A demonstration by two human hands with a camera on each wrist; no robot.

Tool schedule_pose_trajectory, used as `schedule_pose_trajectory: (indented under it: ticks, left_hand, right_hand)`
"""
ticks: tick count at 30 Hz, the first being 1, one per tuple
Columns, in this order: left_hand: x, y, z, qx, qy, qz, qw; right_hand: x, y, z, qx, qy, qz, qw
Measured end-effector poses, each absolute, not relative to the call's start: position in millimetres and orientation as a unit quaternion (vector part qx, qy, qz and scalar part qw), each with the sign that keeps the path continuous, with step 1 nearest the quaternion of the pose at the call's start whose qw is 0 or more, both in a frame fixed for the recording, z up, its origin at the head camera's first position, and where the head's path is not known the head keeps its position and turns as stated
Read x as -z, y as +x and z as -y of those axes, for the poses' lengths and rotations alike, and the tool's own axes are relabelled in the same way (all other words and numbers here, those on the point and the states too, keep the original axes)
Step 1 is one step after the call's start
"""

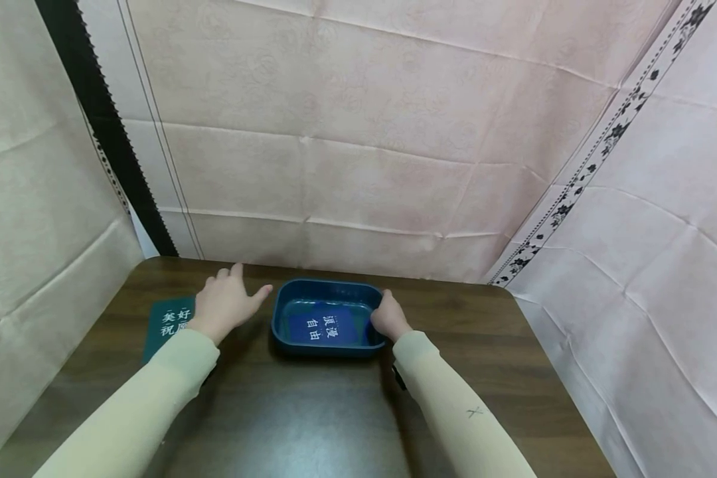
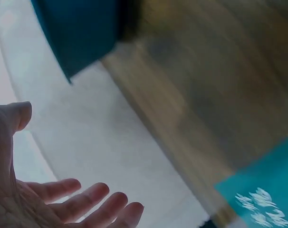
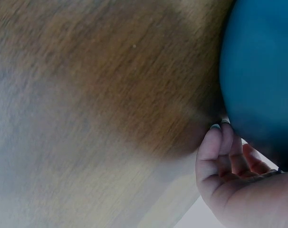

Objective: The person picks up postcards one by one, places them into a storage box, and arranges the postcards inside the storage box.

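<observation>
A dark blue rectangular tray point(image 1: 328, 351) sits near the back middle of the table, its side also in the left wrist view point(image 2: 82, 33). Inside it lies a blue card or booklet point(image 1: 340, 326) with white characters. My right hand point(image 1: 390, 317) grips the tray's right rim; in the right wrist view its curled fingers point(image 3: 211, 145) touch the tray's outer wall. My left hand point(image 1: 224, 303), fingers spread and thumb apart, hovers to the tray's left with nothing in it. Under its wrist and forearm, a green card or booklet point(image 1: 162, 322) with white characters is partly hidden.
The brown wooden table point(image 1: 299, 411) has rounded back corners. Pale creased cloth point(image 1: 382, 199) hangs along its back and both sides, with a black strip at the back left and a floral border at the back right.
</observation>
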State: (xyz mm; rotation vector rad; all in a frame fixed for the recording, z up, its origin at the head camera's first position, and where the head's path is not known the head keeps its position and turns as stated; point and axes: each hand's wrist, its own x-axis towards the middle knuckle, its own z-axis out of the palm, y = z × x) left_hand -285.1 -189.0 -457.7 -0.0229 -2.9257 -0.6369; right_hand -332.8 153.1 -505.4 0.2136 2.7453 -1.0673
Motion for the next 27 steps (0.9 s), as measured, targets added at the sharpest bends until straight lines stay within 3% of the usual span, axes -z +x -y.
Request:
schedule_pose_trajectory:
  ticks: [10,27]
  left_hand:
    - [482,-278,241,0.204,0.06,0.975,0.062]
    - [500,-263,295,0.201,0.149,0.966,-0.062]
  right_hand:
    - [505,-332,-153,0.36,0.07,-0.925,0.094]
    - [504,-332,-153,0.36,0.067,-0.926,0.097]
